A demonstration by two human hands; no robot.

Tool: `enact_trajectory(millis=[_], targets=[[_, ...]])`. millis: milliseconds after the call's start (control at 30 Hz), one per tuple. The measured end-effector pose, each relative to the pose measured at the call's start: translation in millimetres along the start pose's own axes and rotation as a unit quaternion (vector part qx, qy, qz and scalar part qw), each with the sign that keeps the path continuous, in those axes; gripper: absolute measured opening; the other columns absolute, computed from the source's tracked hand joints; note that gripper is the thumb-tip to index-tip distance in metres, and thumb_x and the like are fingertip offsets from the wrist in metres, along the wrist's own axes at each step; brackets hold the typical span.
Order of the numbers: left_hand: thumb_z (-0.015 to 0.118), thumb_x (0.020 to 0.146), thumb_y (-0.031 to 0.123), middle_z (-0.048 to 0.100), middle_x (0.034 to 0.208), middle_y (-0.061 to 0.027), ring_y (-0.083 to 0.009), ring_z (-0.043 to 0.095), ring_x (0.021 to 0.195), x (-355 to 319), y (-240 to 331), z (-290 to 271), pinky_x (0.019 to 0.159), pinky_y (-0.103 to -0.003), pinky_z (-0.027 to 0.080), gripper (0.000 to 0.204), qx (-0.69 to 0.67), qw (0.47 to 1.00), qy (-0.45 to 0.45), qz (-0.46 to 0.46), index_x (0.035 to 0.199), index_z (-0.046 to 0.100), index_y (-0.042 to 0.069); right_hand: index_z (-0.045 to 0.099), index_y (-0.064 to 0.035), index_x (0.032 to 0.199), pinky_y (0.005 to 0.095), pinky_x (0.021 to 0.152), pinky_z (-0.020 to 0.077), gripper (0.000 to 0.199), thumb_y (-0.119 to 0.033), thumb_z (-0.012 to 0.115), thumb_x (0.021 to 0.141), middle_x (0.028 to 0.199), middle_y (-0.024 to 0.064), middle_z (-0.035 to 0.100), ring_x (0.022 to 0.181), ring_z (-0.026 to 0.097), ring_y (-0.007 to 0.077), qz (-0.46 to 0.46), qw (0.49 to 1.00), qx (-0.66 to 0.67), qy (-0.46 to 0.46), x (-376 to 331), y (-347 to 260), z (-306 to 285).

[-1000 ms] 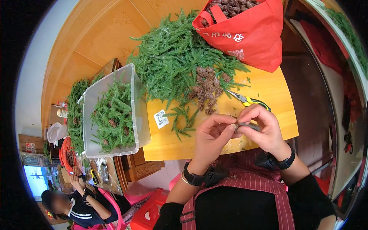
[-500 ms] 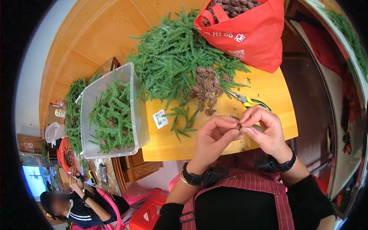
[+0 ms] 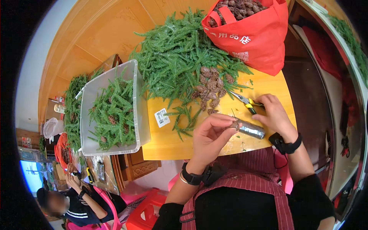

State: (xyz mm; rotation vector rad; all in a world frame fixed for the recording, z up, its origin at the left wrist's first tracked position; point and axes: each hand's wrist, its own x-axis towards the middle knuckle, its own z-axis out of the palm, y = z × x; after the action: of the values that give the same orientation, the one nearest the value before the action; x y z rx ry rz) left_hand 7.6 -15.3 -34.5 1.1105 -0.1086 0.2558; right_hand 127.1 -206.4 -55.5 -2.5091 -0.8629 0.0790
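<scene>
"Containers first. What's on your feed?"

"Item: bin (image 3: 142, 119), clear plastic, by the left edge of the table (image 3: 180, 148). Contents: green sprigs (image 3: 119, 109), with brown cones (image 3: 112, 120) among them. Item: red bag (image 3: 265, 44), upright at the far right, mouth open. Contents: brown cones, filled up to the mouth. Item: far bag (image 3: 58, 151), also red, in the background on my left. Contents: brown, too small for me to sort. Item: white bag (image 3: 51, 127), same side. Contents: I cannot make out."

"Loose stock?"

"Heap (image 3: 176, 57) of green sprigs, between bin and red bag. Cluster (image 3: 210, 84) of cones, at the heap's near edge. Loose sprig (image 3: 180, 124), one, curved, in front of the heap. Label (image 3: 161, 117), white, beside that sprig. Roll (image 3: 252, 130), shiny grey, lying near the table's front edge."

"And the hands I'm watching?"

"Left hand (image 3: 214, 134): thumb and fingertips pinching one small cone (image 3: 235, 125), just beside the roll's left end; a thin wire (image 3: 233, 113) rises from the pinch. Right hand (image 3: 275, 117): at the pliers (image 3: 245, 101), fingers curled over one handle, thumb near the other; whether they are clasped, I cannot tell. Pliers: on the table, handles parted, nose toward the cluster."

"Anyone else?"

"One co-worker (image 3: 80, 207), lower left, hands raised near the far bag."
</scene>
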Motion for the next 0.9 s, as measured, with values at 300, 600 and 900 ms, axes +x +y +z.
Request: enact_trajectory(millis=[300, 600, 900], targets=[[0.055, 0.076, -0.012, 0.051, 0.101, -0.0131, -0.02, 0.056, 0.092, -1.9, 7.2, -2.9, 0.082, -0.029, 0.048, 0.02, 0.021, 0.999, 0.014, 0.033, 0.092, 0.051, -0.002, 0.05, -0.0002, 0.081, 0.0366, 0.071, 0.0425, 0.026, -0.008, 0.063, 0.061, 0.084, 0.0145, 0.048, 0.08, 0.05, 0.0307, 0.006, 0.999, 0.04, 0.028, 1.6, 9.7, 15.6], [0.051, 0.08, -0.009, 0.048, 0.102, -0.0131, -0.0301, 0.06, 0.09, 0.4, 15.7, -5.9, 0.071, -0.036, 0.056, 0.014, 0.027, 0.999, 0.025, 0.033, 0.092, 0.049, -0.002, 0.049, 0.0004, 0.066, 0.0254, 0.057, 0.0364, 0.024, -0.019, 0.055, 0.078, 0.067, 0.0059, 0.056, 0.063, 0.048, 0.0104, 0.128, 0.931, 0.336, -0.069, -47.9, 12.7, -31.2], [0.05, 0.08, -0.011, 0.049, 0.101, -0.0129, -0.0258, 0.059, 0.091, 4.1, 20.4, 3.3, 0.073, -0.032, 0.055, 0.016, -0.032, 0.999, 0.013, 0.017, 0.094, 0.049, -0.002, 0.053, -0.0006, 0.066, 0.0372, 0.078, 0.0426, 0.023, -0.021, 0.063, 0.065, 0.073, 0.0116, 0.06, 0.093, 0.055, 0.0327, -0.093, 0.958, 0.271, 0.008, -45.6, -23.2, -39.4]])
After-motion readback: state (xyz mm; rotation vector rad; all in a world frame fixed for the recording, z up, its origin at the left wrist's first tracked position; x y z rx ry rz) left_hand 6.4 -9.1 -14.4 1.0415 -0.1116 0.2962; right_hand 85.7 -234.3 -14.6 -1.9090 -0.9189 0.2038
